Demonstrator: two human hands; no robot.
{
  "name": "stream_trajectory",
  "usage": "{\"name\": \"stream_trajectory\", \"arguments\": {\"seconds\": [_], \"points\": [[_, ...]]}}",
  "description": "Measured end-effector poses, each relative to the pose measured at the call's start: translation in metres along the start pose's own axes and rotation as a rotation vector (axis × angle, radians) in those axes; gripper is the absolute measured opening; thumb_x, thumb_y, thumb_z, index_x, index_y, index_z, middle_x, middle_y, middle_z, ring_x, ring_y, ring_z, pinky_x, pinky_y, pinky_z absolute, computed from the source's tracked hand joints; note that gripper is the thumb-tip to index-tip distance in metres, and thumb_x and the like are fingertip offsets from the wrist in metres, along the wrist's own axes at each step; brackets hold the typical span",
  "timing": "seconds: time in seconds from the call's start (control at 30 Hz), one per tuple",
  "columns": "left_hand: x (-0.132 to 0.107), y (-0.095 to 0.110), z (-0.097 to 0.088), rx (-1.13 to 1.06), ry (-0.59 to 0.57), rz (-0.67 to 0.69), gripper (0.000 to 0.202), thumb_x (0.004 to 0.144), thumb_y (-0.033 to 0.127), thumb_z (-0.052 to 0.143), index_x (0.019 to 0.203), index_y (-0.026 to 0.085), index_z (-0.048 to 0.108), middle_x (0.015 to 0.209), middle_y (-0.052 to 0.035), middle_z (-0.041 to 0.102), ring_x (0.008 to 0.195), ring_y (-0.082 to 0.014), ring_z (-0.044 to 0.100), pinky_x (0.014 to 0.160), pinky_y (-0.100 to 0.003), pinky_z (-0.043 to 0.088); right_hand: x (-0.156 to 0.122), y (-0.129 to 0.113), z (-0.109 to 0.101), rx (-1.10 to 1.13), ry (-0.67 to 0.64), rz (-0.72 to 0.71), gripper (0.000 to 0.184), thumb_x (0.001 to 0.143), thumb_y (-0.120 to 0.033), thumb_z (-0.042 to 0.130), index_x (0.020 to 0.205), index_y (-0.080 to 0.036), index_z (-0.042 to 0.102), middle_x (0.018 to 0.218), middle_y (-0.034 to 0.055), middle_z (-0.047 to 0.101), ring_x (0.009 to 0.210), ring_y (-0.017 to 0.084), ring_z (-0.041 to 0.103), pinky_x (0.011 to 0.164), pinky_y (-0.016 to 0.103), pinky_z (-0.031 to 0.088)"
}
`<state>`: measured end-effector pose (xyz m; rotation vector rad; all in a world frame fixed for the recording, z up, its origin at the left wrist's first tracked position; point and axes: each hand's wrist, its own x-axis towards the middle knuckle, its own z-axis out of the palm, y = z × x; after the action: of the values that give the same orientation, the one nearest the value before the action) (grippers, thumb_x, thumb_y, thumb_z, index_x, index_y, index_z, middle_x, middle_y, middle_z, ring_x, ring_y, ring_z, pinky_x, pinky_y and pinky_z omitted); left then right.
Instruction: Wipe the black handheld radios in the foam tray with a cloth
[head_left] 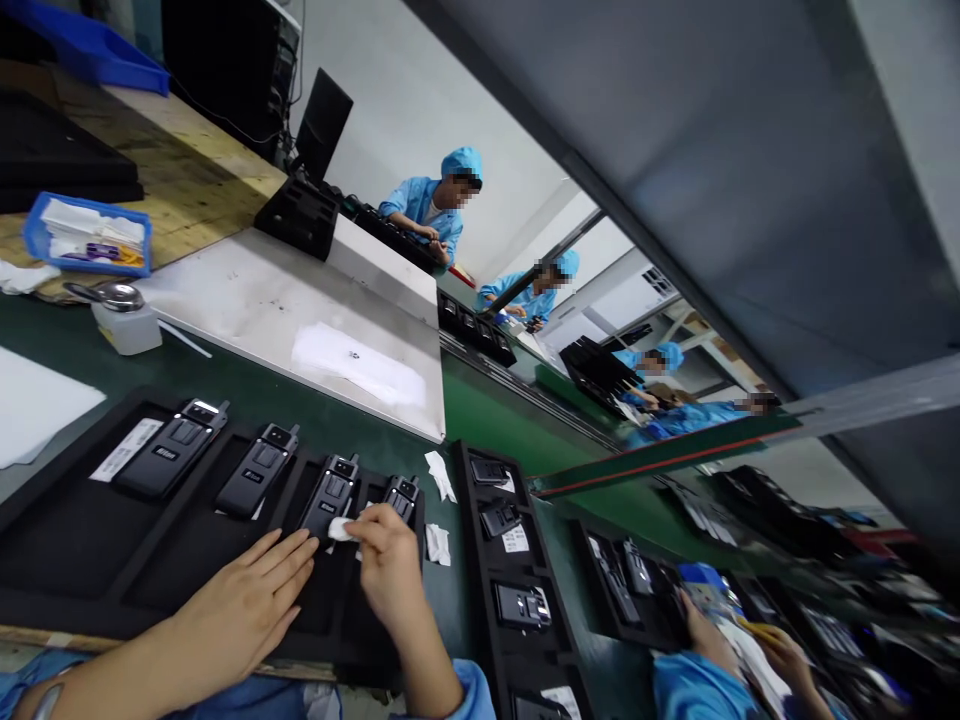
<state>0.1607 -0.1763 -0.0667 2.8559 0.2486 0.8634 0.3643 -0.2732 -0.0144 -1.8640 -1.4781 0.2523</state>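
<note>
A black foam tray (165,560) holds several black handheld devices with stub antennas, which look like two-way radios. In my right hand (390,560), a white wad of cloth or tissue (341,529) is pinched against the lower part of the third radio (330,490). My left hand (247,600) lies with straight fingers over the tray, its fingertips by that radio's lower end. Left of it lie a second radio (256,475) and a first radio (169,450) beside a white label (126,450). Partly behind my right hand is a fourth radio (401,495).
Crumpled white tissues (438,545) lie right of the tray. Another foam tray (517,560) holds more devices. Beyond are a white cloth (356,365) on a metal plate (225,290), a dispenser bottle (126,325) and a blue bin (90,235). Co-workers (431,205) sit along the line; one works close at right.
</note>
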Motion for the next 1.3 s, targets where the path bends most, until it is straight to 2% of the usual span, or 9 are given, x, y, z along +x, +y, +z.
{"name": "stream_trajectory", "arguments": {"seconds": [0.1, 0.23, 0.37, 0.47, 0.63, 0.8, 1.03, 1.2, 1.3], "points": [[0.004, 0.005, 0.004, -0.043, -0.013, 0.029, 0.034, 0.097, 0.033, 0.052, 0.127, 0.023, 0.066, 0.138, -0.0025, 0.064, 0.129, -0.0198, 0.055, 0.123, -0.038, 0.017, -0.001, 0.034, -0.05, -0.02, 0.214, 0.023, 0.037, 0.083, -0.004, 0.049, 0.091, -0.025, 0.078, 0.09, 0.0036, 0.066, 0.083, 0.015, 0.066, 0.071, 0.024, 0.053], [0.026, 0.025, 0.023, -0.112, -0.174, 0.139, 0.048, 0.096, 0.042, 0.056, 0.139, 0.022, 0.057, 0.149, -0.0036, 0.054, 0.139, -0.0223, 0.045, 0.122, -0.039, 0.02, 0.014, 0.071, -0.088, -0.073, 0.245, 0.0, 0.036, 0.085, -0.006, 0.048, 0.088, -0.023, 0.079, 0.087, 0.0041, 0.064, 0.082, 0.016, 0.065, 0.071, 0.025, 0.052], [0.056, 0.047, 0.049, -0.133, -0.287, 0.137, 0.069, 0.093, 0.062, 0.051, 0.144, 0.015, 0.052, 0.153, -0.0127, 0.046, 0.142, -0.0283, 0.042, 0.118, -0.044, 0.027, 0.046, 0.083, -0.074, -0.097, 0.093, -0.066, 0.041, 0.083, -0.002, 0.047, 0.089, -0.024, 0.08, 0.09, 0.0042, 0.066, 0.085, 0.015, 0.065, 0.077, 0.026, 0.053], [0.066, 0.052, 0.061, -0.117, -0.314, 0.101, 0.074, 0.094, 0.066, 0.045, 0.144, 0.012, 0.051, 0.155, -0.0156, 0.043, 0.143, -0.0308, 0.041, 0.117, -0.046, 0.027, 0.06, 0.088, -0.061, -0.113, -0.038, -0.111, 0.044, 0.08, 0.0, 0.047, 0.089, -0.026, 0.081, 0.092, 0.004, 0.067, 0.086, 0.015, 0.065, 0.078, 0.026, 0.052], [0.064, 0.052, 0.06, -0.081, -0.297, 0.109, 0.068, 0.099, 0.06, 0.039, 0.148, 0.014, 0.046, 0.156, -0.0115, 0.042, 0.144, -0.0271, 0.039, 0.119, -0.043, 0.02, 0.044, 0.103, -0.082, -0.11, -0.129, -0.137, 0.045, 0.08, 0.002, 0.048, 0.09, -0.026, 0.081, 0.089, 0.0033, 0.066, 0.083, 0.015, 0.064, 0.074, 0.025, 0.051], [0.065, 0.053, 0.059, -0.047, -0.233, 0.112, 0.065, 0.099, 0.059, 0.039, 0.148, 0.017, 0.047, 0.155, -0.0085, 0.045, 0.144, -0.0251, 0.038, 0.122, -0.04, 0.006, 0.037, 0.11, -0.101, -0.117, -0.077, -0.119, 0.046, 0.083, 0.002, 0.044, 0.091, -0.025, 0.08, 0.088, 0.0046, 0.065, 0.083, 0.015, 0.064, 0.075, 0.026, 0.053], [0.065, 0.052, 0.062, -0.037, -0.227, 0.099, 0.062, 0.099, 0.057, 0.041, 0.149, 0.021, 0.046, 0.158, -0.0061, 0.041, 0.147, -0.0232, 0.032, 0.123, -0.039, 0.001, 0.063, 0.106, -0.067, -0.114, -0.097, -0.161, 0.042, 0.084, -0.001, 0.05, 0.093, -0.029, 0.08, 0.092, 0.0025, 0.066, 0.087, 0.015, 0.064, 0.09, 0.03, 0.052], [0.062, 0.051, 0.062, -0.032, -0.264, 0.113, 0.06, 0.1, 0.046, 0.043, 0.153, 0.018, 0.039, 0.16, -0.0076, 0.036, 0.149, -0.0243, 0.029, 0.123, -0.041, -0.001, 0.021, 0.109, -0.09, -0.122, -0.026, -0.089, 0.042, 0.084, 0.001, 0.048, 0.089, -0.025, 0.08, 0.085, 0.0034, 0.065, 0.08, 0.015, 0.064, 0.079, 0.026, 0.053], [0.062, 0.051, 0.063, -0.051, -0.26, 0.104, 0.057, 0.1, 0.043, 0.044, 0.151, 0.017, 0.042, 0.16, -0.0076, 0.037, 0.148, -0.0245, 0.031, 0.123, -0.041, 0.001, -0.007, 0.096, -0.098, -0.125, 0.082, 0.003, 0.041, 0.086, 0.0, 0.045, 0.093, -0.023, 0.078, 0.087, 0.0047, 0.064, 0.081, 0.015, 0.064, 0.071, 0.023, 0.052]]}}
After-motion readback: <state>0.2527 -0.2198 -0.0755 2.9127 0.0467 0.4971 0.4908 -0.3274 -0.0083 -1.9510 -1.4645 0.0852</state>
